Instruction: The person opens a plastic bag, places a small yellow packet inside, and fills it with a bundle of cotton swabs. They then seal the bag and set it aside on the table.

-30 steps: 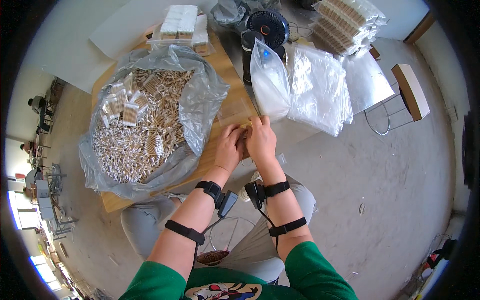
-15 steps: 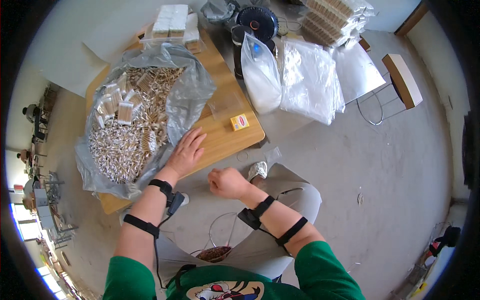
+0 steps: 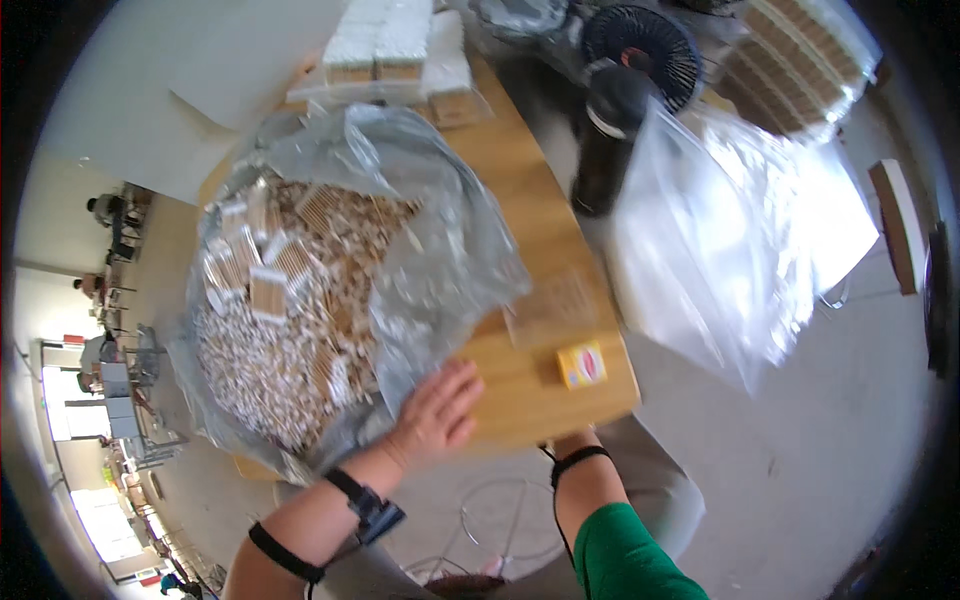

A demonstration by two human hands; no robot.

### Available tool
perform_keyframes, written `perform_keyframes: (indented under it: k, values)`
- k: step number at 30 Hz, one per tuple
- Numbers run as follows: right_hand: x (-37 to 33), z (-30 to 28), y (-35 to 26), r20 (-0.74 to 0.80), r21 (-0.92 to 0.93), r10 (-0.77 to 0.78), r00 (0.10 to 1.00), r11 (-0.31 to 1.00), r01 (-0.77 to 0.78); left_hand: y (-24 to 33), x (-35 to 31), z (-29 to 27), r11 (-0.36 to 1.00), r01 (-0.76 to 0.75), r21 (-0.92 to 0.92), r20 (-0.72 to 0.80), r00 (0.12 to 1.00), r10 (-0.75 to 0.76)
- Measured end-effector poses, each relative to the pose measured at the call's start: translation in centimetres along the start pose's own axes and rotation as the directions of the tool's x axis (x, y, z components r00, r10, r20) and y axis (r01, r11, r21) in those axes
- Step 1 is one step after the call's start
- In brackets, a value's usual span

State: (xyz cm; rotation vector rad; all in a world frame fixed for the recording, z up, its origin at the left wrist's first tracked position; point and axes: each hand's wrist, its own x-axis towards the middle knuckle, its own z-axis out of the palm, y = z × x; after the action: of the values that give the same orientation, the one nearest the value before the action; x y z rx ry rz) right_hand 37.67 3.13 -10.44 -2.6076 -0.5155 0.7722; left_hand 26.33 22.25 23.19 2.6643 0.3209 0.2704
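My left hand (image 3: 435,408) lies flat on the wooden table (image 3: 530,400) near its front edge, fingers apart, holding nothing. Beside it is the rim of a large grey plastic bag (image 3: 440,250), spread wide. A heap of loose cotton swabs (image 3: 265,365) fills the bag, with bundled cotton swabs (image 3: 268,290) on top. My right hand (image 3: 577,438) reaches beneath the table's front right corner, so only the part by the wrist shows and its fingers are hidden. Above that corner sits a small yellow box (image 3: 582,365), with a clear flat plastic bag (image 3: 552,308) close by.
Packed swab bundles (image 3: 378,45) stand at the table's far end. Past the right edge are a black bottle (image 3: 605,140), a fan (image 3: 640,55), clear plastic bags (image 3: 700,240) and stacked swab packs (image 3: 795,65). Other people sit at the far left.
My right hand has gone from a closed pose in front of the table to under its corner. The view has shifted closer to the table; my left hand stays on it.
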Motion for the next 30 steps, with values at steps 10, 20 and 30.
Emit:
perform_keyframes:
  k: [10,20,30]
  values:
    - [1.5,2.4,9.2,-0.023,-0.329,0.328,0.944,0.89,-0.317,1.1,0.8,-0.8,0.991,0.122,-0.052,0.064,0.991,-0.118]
    - [1.0,3.5,9.6,-0.028,-0.381,0.303,0.953,0.878,-0.29,0.6,1.0,-0.6,0.992,0.108,-0.059,0.079,0.992,-0.103]
    - [-3.8,4.5,1.0,0.007,-0.287,-0.011,1.0,0.958,0.013,0.8,0.6,-1.3,0.995,0.043,-0.095,-0.005,0.999,-0.043]
